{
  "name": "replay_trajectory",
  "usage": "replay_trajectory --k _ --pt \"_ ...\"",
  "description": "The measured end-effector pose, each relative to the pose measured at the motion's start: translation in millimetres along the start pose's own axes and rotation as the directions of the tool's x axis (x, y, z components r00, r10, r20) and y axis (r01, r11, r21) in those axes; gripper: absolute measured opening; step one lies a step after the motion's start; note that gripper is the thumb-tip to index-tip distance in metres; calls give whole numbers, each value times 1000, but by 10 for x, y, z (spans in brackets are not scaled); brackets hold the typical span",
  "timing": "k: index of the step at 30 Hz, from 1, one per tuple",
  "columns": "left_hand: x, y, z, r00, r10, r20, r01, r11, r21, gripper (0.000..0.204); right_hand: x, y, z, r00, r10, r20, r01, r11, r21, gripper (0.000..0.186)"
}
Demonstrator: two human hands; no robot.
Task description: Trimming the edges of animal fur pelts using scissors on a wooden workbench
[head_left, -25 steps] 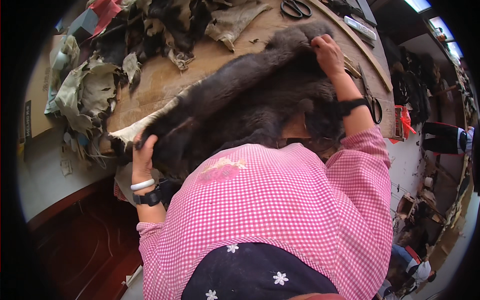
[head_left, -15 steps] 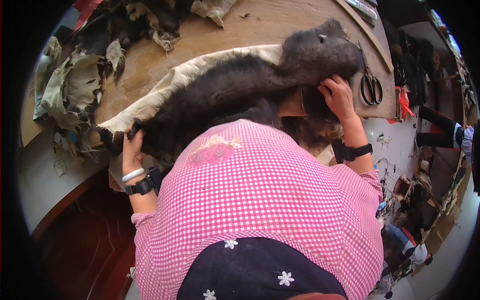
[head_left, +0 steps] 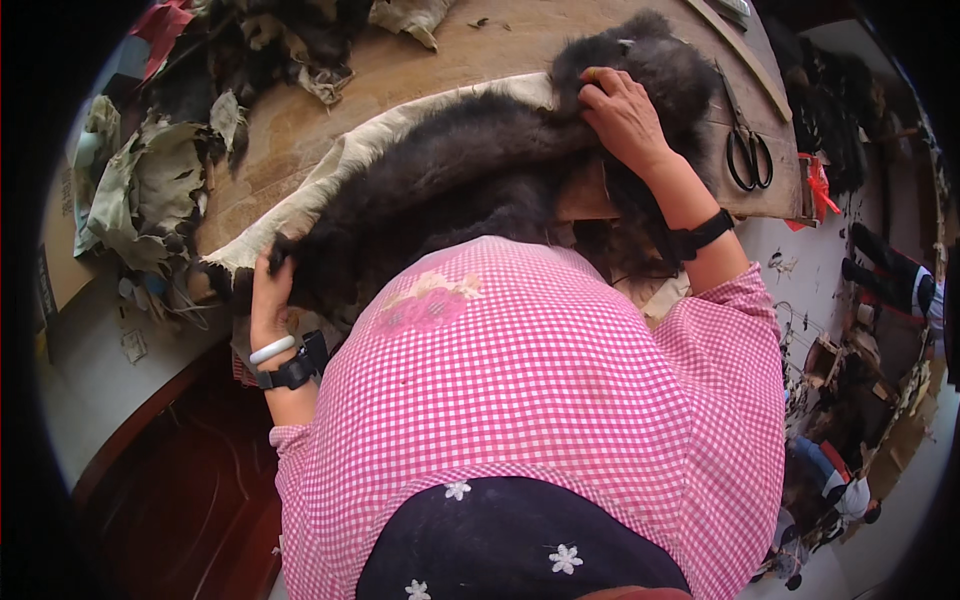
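Note:
A long dark-furred pelt (head_left: 440, 150) lies folded across the wooden table, its pale skin side (head_left: 330, 180) showing along the far edge. At the pelt's left end, my left hand (head_left: 270, 290) is closed on the dark fur, with the fingertips partly hidden. Toward the right end, my right hand (head_left: 625, 118) rests on top of the fur with bent fingers gathering it; the thumb is out of sight. Some of the dark fur hangs over the table's near edge, in front of my checked smock.
Black-handled scissors (head_left: 748, 155) lie at the table's right side, beside a wooden strip (head_left: 745, 55). Ragged hide pieces (head_left: 150, 195) are heaped at the left. A red plastic bag (head_left: 820, 190) hangs off the right corner. Other people (head_left: 850, 495) are at the far right.
My right hand has moved up and left, from the near edge of the pelt onto its top. My left hand keeps its hold at the left end.

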State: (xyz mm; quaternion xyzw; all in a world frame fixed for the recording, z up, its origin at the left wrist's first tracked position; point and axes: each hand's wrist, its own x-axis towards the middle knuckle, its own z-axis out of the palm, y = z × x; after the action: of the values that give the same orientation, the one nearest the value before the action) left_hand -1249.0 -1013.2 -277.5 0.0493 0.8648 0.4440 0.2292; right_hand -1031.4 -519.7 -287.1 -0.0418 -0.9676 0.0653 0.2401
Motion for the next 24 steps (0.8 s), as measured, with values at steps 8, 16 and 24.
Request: replay_trajectory --k 8,16,24 --pt "-6 -345 -147 994 -103 -22 96 968 -231 43 -101 22 -448 905 -19 425 -134 935 327 14" --pt "21 -94 -46 986 159 49 -156 986 -56 32 28 278 -459 911 309 274 -387 871 304 21" --pt "-57 34 13 984 171 46 -169 985 -44 36 13 544 -219 894 306 328 -325 946 4 19"
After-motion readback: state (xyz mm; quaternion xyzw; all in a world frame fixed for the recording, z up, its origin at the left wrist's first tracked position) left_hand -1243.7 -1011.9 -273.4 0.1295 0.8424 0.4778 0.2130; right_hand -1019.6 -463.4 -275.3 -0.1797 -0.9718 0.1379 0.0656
